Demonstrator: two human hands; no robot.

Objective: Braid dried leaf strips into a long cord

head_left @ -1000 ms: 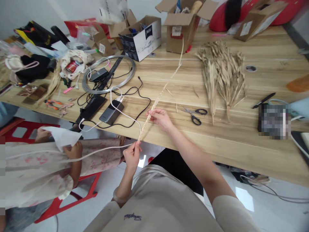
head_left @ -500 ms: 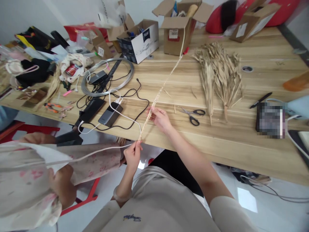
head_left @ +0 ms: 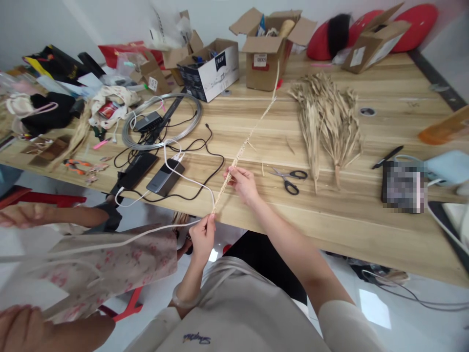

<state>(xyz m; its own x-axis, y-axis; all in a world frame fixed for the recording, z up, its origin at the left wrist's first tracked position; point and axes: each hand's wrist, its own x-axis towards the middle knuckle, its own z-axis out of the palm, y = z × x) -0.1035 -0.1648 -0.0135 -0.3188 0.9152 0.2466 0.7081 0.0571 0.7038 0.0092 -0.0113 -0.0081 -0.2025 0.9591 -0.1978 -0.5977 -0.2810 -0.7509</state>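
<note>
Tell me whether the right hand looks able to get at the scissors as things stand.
Probably yes: the scissors lie on the table near the right hand, with only a thin scrap between. The hand would likely need to release the tan strand first.

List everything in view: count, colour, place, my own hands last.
Strand: 1, pale, centre
Scissors: 1 pair, black-handled, right of strand
Leaf bunches: 2, tan, right
Pen: 1, black, right
Wire coil: 1, silver, left
Cables: several, black or white, left
Boxes: several, brown or white, back
Clutter: uncountable, mixed, far left
Stool: at least 1, red, lower left
Table: 1, brown, centre
Other hands: 2, bare, lower left
Left hand: 1, bare, strand's near end
Right hand: 1, bare, farther along strand
</note>
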